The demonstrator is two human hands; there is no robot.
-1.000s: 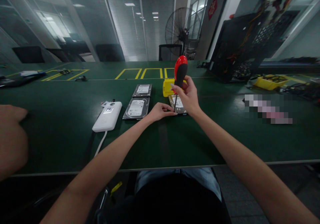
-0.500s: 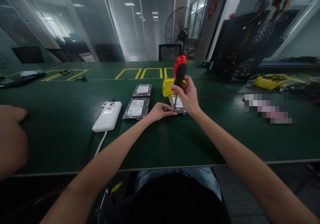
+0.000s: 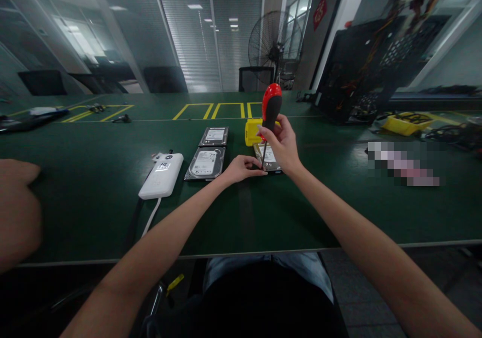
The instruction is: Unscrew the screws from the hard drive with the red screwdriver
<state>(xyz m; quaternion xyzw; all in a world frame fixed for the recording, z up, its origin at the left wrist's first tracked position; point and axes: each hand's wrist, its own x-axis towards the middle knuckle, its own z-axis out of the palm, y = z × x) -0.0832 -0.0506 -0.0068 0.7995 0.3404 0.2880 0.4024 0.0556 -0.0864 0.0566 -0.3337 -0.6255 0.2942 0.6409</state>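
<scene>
A red and black screwdriver (image 3: 271, 108) stands nearly upright, its tip down at the near left corner of a hard drive (image 3: 270, 159). My right hand (image 3: 284, 144) is closed around the lower part of its handle. At that same corner, the fingers of my left hand (image 3: 244, 169) are pinched together beside the screwdriver tip; what they hold, if anything, is too small to make out. Behind the drive sits a yellow box (image 3: 253, 132), partly covered by my right hand. Two more hard drives lie to the left, one (image 3: 206, 162) nearer and one (image 3: 214, 136) farther.
A white power bank (image 3: 161, 176) with a cable lies left on the green table (image 3: 226, 217). Another person's arm (image 3: 18, 212) rests at the far left. On the right are a black computer case (image 3: 350, 77), a yellow tray (image 3: 408, 123), cables and a blurred pinkish object (image 3: 402, 164).
</scene>
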